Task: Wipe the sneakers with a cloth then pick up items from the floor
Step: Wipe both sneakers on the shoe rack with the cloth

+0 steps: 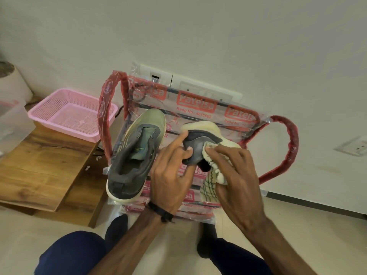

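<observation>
Two grey-green sneakers with cream soles lie on a clear plastic bag with red print (200, 108). The left sneaker (135, 151) rests flat, opening up, with no hand on it. My left hand (170, 175) grips the heel collar of the right sneaker (200, 143), which is tilted on its side. My right hand (236, 171) presses a cream cloth with dark green stripes (210, 181) against that sneaker's grey side. The cloth hangs down below my fingers.
A pink mesh basket (69, 114) stands on a low wooden bench (39, 167) at the left, beside a clear plastic box (12, 124). The white wall with socket plates (208, 90) rises just behind the bag. My knees and dark socks are at the bottom on the tiled floor.
</observation>
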Available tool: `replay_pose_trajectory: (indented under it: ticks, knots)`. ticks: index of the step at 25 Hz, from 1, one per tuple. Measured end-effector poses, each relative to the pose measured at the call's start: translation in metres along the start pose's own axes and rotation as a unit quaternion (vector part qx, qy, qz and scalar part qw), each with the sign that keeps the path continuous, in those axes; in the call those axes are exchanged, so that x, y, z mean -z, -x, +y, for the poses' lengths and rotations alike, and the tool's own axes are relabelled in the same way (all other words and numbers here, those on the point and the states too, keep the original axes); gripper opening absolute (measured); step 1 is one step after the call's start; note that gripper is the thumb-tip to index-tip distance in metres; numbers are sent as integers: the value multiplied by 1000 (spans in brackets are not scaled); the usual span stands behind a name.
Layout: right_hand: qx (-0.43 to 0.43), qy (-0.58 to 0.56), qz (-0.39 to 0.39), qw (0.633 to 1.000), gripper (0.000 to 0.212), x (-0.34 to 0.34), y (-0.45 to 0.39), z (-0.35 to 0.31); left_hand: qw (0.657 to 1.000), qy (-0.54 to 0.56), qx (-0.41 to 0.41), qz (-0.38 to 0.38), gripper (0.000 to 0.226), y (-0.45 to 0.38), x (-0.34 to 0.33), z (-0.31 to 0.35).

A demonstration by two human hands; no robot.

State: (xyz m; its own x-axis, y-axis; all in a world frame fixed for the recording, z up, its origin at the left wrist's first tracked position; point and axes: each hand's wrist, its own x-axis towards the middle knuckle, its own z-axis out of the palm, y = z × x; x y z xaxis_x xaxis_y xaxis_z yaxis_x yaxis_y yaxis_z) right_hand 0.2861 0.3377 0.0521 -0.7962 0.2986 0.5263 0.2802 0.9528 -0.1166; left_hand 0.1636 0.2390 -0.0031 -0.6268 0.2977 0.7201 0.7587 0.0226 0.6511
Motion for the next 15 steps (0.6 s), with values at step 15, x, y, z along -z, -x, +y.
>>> replay_pose_trajectory:
  ticks: [15]
  knots:
    - [6, 19, 11, 1000, 47, 8, -31, -14, 1000, 3, 25, -13, 60, -8, 2, 10]
